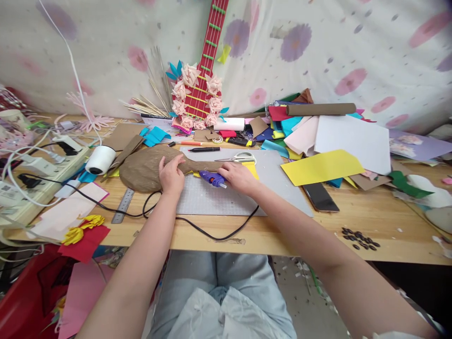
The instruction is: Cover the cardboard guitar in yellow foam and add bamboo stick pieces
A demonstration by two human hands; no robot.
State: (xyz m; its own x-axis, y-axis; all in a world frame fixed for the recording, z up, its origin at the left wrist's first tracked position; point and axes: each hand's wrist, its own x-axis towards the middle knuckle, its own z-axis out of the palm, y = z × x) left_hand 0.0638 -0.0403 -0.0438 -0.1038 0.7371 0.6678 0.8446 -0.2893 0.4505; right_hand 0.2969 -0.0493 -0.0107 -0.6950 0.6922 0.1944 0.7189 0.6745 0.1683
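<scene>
A brown, lute-shaped craft piece (141, 169), wrapped in wrinkled paper, lies across the left of a grey cutting mat (275, 188), its long neck pointing right. My left hand (172, 174) grips it where the round body narrows, fingers bent over the top. Around the far end of the neck, my right hand (237, 176) has its fingers closed; their tips are partly hidden. Just below the neck, beside the right hand, rests a purple glue gun (212, 179) with its black cord trailing over the mat. Yellow paper (252, 169) shows behind my right hand.
White-handled scissors (243, 157) and a black marker (204, 149) lie behind the neck. A red, rose-trimmed paper instrument (197, 96) leans at the back. Coloured sheets (323, 167), a phone (321, 197) and black beads (360, 239) are to the right; a power strip (42, 176) is left.
</scene>
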